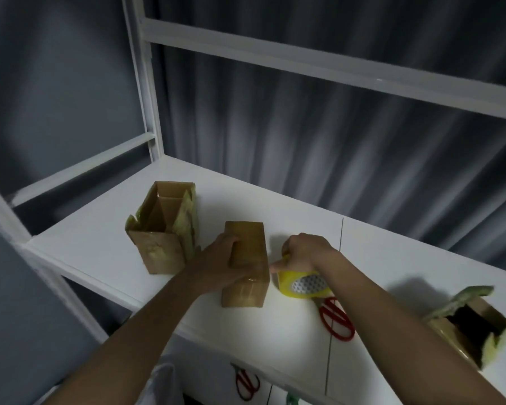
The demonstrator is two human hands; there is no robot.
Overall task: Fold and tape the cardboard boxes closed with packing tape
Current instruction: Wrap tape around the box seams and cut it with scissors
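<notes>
My left hand (216, 260) lies across the closed box (246, 264) in the middle of the white surface (100, 247), fingers curled over its top and left side to hold it. My right hand (304, 252), at 3 o'clock from that box, grips the yellow tape roll (301, 285) just beside the box's right edge. An open box (164, 226) stands at 10 o'clock, red scissors (336, 318) lie at 4 o'clock below the roll, and another open box (468, 325) sits well apart at the right edge.
</notes>
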